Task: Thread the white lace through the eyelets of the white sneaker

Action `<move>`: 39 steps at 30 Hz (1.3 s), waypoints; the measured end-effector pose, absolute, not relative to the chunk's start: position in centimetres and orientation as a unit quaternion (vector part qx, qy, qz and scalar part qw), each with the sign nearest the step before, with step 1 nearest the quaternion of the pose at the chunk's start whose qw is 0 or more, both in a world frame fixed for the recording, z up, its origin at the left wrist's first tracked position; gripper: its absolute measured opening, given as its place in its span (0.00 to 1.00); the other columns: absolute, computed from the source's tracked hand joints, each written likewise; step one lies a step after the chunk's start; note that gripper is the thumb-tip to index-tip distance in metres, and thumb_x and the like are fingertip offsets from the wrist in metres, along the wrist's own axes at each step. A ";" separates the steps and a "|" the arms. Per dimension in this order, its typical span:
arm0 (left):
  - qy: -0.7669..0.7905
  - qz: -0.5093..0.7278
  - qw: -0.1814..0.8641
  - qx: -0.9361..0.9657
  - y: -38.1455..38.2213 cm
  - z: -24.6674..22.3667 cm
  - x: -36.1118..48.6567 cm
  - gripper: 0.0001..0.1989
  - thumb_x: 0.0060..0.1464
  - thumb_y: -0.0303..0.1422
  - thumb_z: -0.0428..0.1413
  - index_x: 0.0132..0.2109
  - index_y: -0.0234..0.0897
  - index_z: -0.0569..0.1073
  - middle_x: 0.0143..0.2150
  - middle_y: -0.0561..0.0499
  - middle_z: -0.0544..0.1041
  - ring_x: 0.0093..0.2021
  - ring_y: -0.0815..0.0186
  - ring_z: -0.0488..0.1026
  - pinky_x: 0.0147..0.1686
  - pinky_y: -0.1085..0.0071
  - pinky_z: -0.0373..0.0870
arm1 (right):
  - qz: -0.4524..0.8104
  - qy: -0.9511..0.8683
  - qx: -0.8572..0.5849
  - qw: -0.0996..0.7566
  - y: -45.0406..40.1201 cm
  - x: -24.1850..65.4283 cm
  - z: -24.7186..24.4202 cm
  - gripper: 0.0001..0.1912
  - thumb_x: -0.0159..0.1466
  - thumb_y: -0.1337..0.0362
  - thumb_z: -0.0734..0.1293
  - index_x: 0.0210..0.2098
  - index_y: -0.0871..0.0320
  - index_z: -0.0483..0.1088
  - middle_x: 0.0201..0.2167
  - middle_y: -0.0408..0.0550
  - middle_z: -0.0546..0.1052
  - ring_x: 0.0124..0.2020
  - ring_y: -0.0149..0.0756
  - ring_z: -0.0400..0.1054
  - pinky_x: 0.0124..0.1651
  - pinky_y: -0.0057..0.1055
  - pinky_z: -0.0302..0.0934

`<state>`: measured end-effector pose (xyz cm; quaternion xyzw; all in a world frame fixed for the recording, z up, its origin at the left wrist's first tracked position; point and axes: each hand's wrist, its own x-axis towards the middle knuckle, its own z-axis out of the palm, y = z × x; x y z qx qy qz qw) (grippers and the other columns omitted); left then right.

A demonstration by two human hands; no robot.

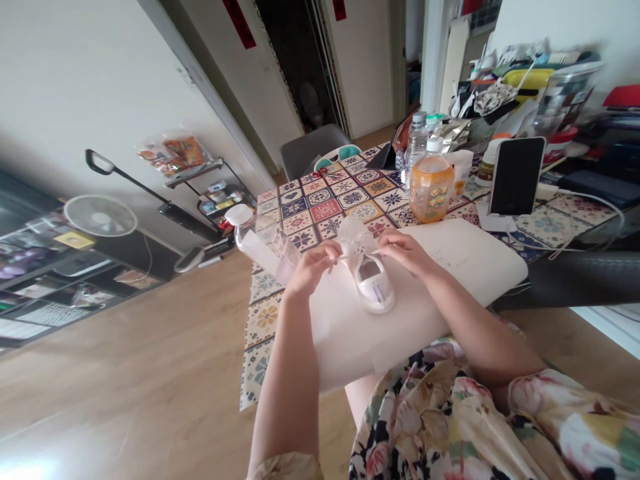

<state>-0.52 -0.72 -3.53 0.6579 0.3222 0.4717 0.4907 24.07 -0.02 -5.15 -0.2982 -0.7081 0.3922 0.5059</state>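
A small white shoe (376,291) rests on a white mat (345,333), its toe toward me. Pale lace or ribbon with a lacy bow (356,241) lies at its far end. My left hand (320,261) is left of the bow, thumb and fingers pinched on one end of the ribbon. On the other side, my right hand (400,249) pinches the ribbon's other end. The ribbon runs between both hands across the back of the shoe. Fine details of the bow are blurred.
The patterned tablecloth (325,211) lies beyond the mat. An orange jar (431,190), a clear bottle (416,143) and a phone (517,176) on a stand are at the right. A clear container (267,250) is tilted at the left. Clutter fills the back right.
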 end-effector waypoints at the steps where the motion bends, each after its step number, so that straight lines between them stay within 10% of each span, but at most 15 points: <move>1: 0.314 0.479 0.488 0.658 -0.7 -3.6 -0.6 0.18 0.47 0.46 0.65 0.25 0.35 0.75 0.37 0.47 0.75 0.39 0.64 0.70 0.42 0.68 0.65 | 0.436 -0.684 -0.278 0.515 -0.1 24.1 -5.0 0.11 0.59 0.63 0.64 0.20 0.57 0.67 0.27 0.44 0.69 0.34 0.35 0.64 0.44 0.34 0.55; 6: 0.286 0.478 0.507 0.658 -0.8 -3.9 -0.3 0.14 0.48 0.42 0.65 0.27 0.36 0.75 0.45 0.44 0.79 0.52 0.56 0.71 0.55 0.61 0.61 | 0.576 -0.560 -0.200 0.560 -0.2 24.2 -4.7 0.15 0.58 0.56 0.68 0.19 0.57 0.67 0.30 0.46 0.72 0.36 0.37 0.63 0.44 0.36 0.56; 15: 0.250 0.519 0.584 0.572 -1.0 -3.8 1.1 0.14 0.45 0.41 0.67 0.30 0.35 0.76 0.31 0.49 0.79 0.41 0.62 0.76 0.48 0.66 0.66 | 0.713 -0.365 -0.115 0.587 -0.1 25.7 -3.8 0.19 0.53 0.55 0.65 0.18 0.56 0.51 0.27 0.45 0.63 0.35 0.37 0.61 0.43 0.38 0.61; 25: 0.245 0.518 0.597 0.562 -1.0 -3.9 1.1 0.14 0.45 0.41 0.67 0.30 0.35 0.75 0.30 0.50 0.78 0.39 0.63 0.77 0.48 0.64 0.68 | 0.432 -0.317 -0.251 0.806 1.1 25.4 -5.2 0.10 0.52 0.62 0.63 0.22 0.55 0.55 0.23 0.40 0.59 0.26 0.31 0.56 0.34 0.30 0.55; 32: 0.260 0.524 0.595 0.551 -1.2 -3.7 1.4 0.16 0.44 0.42 0.68 0.31 0.35 0.73 0.30 0.50 0.79 0.38 0.62 0.77 0.48 0.63 0.68 | 0.401 -0.705 -0.371 0.453 -0.8 23.7 -4.8 0.17 0.59 0.51 0.67 0.24 0.57 0.67 0.24 0.43 0.69 0.30 0.34 0.62 0.36 0.31 0.54; 39: 0.270 0.540 0.593 0.533 -1.0 -4.0 2.2 0.16 0.44 0.39 0.69 0.33 0.36 0.72 0.29 0.53 0.77 0.34 0.67 0.76 0.41 0.69 0.70 | 0.567 -0.641 -0.362 0.370 -0.7 24.2 -4.7 0.13 0.55 0.56 0.69 0.23 0.58 0.65 0.18 0.39 0.68 0.22 0.29 0.62 0.29 0.28 0.54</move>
